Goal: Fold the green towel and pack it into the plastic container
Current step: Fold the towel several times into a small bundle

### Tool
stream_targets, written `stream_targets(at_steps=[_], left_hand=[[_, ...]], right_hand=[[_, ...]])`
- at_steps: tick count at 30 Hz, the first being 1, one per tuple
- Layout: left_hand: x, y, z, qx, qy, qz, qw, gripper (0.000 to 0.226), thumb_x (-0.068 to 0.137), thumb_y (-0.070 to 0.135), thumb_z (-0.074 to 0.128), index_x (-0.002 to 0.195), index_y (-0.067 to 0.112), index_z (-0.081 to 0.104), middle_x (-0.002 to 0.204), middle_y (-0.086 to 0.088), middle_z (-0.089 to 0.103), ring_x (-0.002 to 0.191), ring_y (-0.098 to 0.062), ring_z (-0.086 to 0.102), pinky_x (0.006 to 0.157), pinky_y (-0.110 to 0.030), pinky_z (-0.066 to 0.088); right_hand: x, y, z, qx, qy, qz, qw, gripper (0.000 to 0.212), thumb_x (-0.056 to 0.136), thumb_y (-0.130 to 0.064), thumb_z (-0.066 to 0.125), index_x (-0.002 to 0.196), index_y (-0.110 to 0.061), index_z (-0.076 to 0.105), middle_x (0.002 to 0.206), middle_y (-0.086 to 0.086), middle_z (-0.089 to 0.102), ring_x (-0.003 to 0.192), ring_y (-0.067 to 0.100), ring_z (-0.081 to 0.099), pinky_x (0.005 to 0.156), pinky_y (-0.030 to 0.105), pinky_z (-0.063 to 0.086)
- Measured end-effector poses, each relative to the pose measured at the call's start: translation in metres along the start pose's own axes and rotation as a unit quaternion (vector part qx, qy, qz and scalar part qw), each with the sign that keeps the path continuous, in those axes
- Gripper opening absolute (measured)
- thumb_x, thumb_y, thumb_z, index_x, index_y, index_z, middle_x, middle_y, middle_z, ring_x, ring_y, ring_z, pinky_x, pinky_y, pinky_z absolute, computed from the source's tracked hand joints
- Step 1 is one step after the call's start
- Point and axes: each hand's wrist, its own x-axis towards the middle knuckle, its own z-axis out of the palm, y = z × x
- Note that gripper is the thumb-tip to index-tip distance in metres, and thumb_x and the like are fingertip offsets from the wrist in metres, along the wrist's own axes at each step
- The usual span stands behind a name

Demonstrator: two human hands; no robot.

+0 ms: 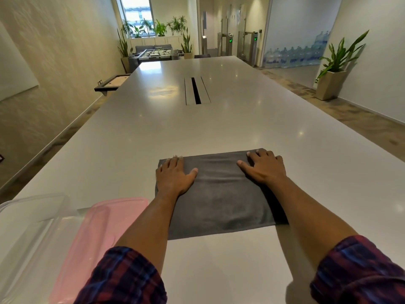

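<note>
Both forearms stretched forward from plaid sleeves (122,279) at the bottom of the frame, palms down. Left hand (174,176) flat with fingers straight on the towel's far left corner; right hand (264,166) likewise flat, fingers spread, on the far right corner. Towel (221,198), looking dark grey here, lying folded and flat at lower centre on the pale table (219,123), under both hands. Clear plastic container (30,229) at lower left, pink lid (96,233) just beside it, near the left forearm
</note>
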Motion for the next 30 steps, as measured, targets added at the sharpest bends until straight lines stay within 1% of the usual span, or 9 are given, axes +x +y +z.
stream_targets(at_steps=[2, 4, 6, 9, 15, 19, 23, 26, 30], left_hand=[[0.001, 0.001, -0.002, 0.006, 0.008, -0.001, 1.0, 0.077, 0.09, 0.071, 0.032, 0.152, 0.025, 0.037, 0.162, -0.001, 0.034, 0.147, -0.028, 0.03, 0.115, -0.05, 0.028], [0.002, 0.001, -0.004, 0.0, 0.035, 0.001, 0.999, 0.066, 0.093, 0.065, 0.035, 0.141, 0.023, 0.049, 0.151, -0.002, 0.048, 0.138, -0.029, 0.041, 0.109, -0.049, 0.035], [0.004, 0.0, -0.005, -0.026, 0.054, 0.004, 0.998, 0.055, 0.096, 0.059, 0.035, 0.131, 0.022, 0.056, 0.142, -0.002, 0.055, 0.131, -0.03, 0.045, 0.104, -0.047, 0.038], [0.007, -0.002, -0.003, -0.069, 0.062, 0.004, 0.996, 0.048, 0.101, 0.053, 0.033, 0.128, 0.021, 0.057, 0.141, -0.003, 0.057, 0.132, -0.029, 0.045, 0.106, -0.047, 0.036], [0.009, -0.004, -0.001, -0.108, 0.067, -0.026, 0.992, 0.054, 0.106, 0.043, 0.029, 0.149, 0.013, 0.044, 0.156, -0.009, 0.044, 0.148, -0.028, 0.031, 0.119, -0.045, 0.026], [0.008, -0.004, -0.003, -0.094, 0.073, -0.034, 0.992, 0.054, 0.103, 0.037, 0.038, 0.152, 0.014, 0.039, 0.158, -0.01, 0.041, 0.15, -0.029, 0.026, 0.12, -0.045, 0.024], [0.007, -0.002, -0.006, -0.069, 0.083, -0.032, 0.994, 0.051, 0.101, 0.036, 0.042, 0.149, 0.019, 0.044, 0.145, -0.011, 0.047, 0.139, -0.031, 0.035, 0.114, -0.044, 0.027], [0.005, 0.0, -0.007, -0.059, 0.099, -0.03, 0.993, 0.039, 0.099, 0.033, 0.045, 0.133, 0.02, 0.058, 0.127, -0.012, 0.052, 0.121, -0.031, 0.044, 0.104, -0.041, 0.033], [0.001, 0.002, -0.008, -0.077, 0.134, -0.033, 0.987, 0.025, 0.092, 0.023, 0.052, 0.114, 0.017, 0.062, 0.117, -0.012, 0.053, 0.112, -0.031, 0.045, 0.097, -0.04, 0.034]], right_hand=[[0.002, 0.002, 0.002, 0.001, 0.044, -0.007, 0.999, 0.076, 0.091, -0.078, 0.017, 0.137, -0.031, 0.055, 0.141, 0.007, 0.053, 0.129, 0.029, 0.047, 0.104, 0.051, 0.034], [0.003, 0.005, 0.007, 0.043, 0.082, 0.005, 0.996, 0.067, 0.095, -0.071, 0.02, 0.132, -0.032, 0.059, 0.135, 0.006, 0.057, 0.124, 0.028, 0.049, 0.103, 0.049, 0.035], [0.007, 0.008, 0.01, 0.064, 0.073, 0.014, 0.995, 0.062, 0.097, -0.066, 0.021, 0.143, -0.035, 0.049, 0.146, 0.006, 0.05, 0.134, 0.028, 0.043, 0.109, 0.049, 0.032], [0.012, 0.01, 0.011, 0.071, 0.028, 0.02, 0.997, 0.06, 0.102, -0.056, 0.02, 0.159, -0.036, 0.024, 0.165, 0.006, 0.029, 0.151, 0.028, 0.025, 0.119, 0.05, 0.022], [0.014, 0.016, 0.009, 0.103, 0.033, 0.035, 0.993, 0.056, 0.108, -0.028, 0.026, 0.162, -0.021, 0.016, 0.165, 0.011, 0.029, 0.151, 0.031, 0.026, 0.12, 0.049, 0.021], [0.014, 0.013, 0.006, 0.133, 0.049, 0.039, 0.989, 0.063, 0.096, -0.012, 0.041, 0.158, -0.021, 0.032, 0.152, 0.012, 0.044, 0.136, 0.034, 0.04, 0.113, 0.047, 0.03], [0.014, 0.014, 0.007, 0.142, 0.084, 0.038, 0.986, 0.054, 0.094, -0.009, 0.046, 0.146, -0.017, 0.051, 0.137, 0.016, 0.052, 0.123, 0.034, 0.047, 0.103, 0.045, 0.038], [0.013, 0.014, 0.008, 0.139, 0.106, 0.026, 0.984, 0.039, 0.092, -0.007, 0.047, 0.125, -0.018, 0.066, 0.123, 0.013, 0.057, 0.112, 0.031, 0.049, 0.093, 0.041, 0.039], [0.009, 0.012, 0.004, 0.148, 0.133, 0.027, 0.98, 0.023, 0.088, -0.008, 0.051, 0.103, -0.017, 0.066, 0.113, 0.011, 0.058, 0.102, 0.03, 0.051, 0.086, 0.041, 0.04]])
